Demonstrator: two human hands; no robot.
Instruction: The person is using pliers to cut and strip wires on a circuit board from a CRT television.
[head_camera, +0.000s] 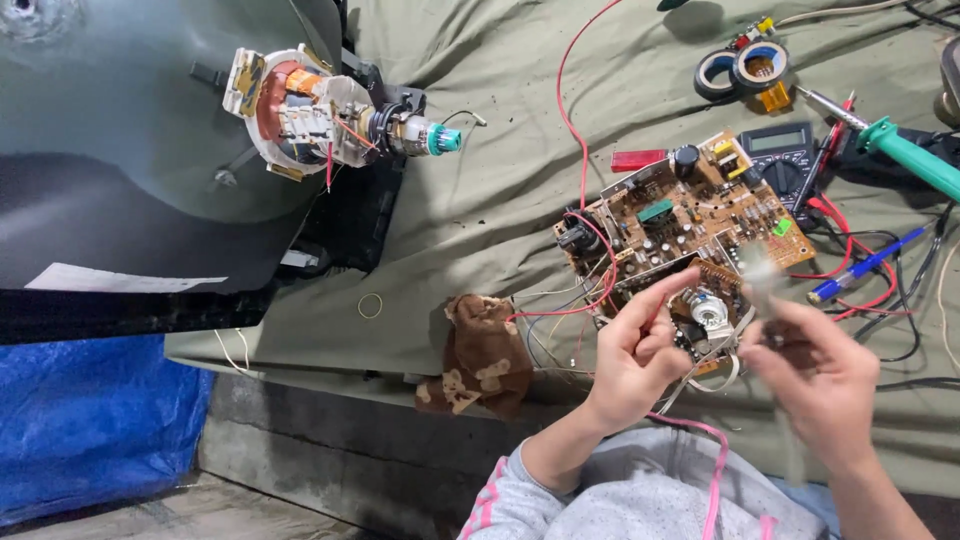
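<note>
My left hand (637, 345) is raised above the near edge of a brown circuit board (690, 220), fingers pinched together on what looks like a thin wire. My right hand (815, 370) is beside it, blurred by motion, gripping a slim grey tool (762, 285) that points up toward the board. The board lies on a grey-green cloth (490, 190), crowded with capacitors and a round metal part (710, 312). A red wire (575, 120) runs from the board to the top of the view.
A picture tube (130, 130) with its coil yoke (310, 110) lies at left. A brown rag (482, 355) sits by the board. At right lie a multimeter (782, 155), a green-handled soldering iron (900, 150), tape rolls (742, 68), a blue pen (865, 262).
</note>
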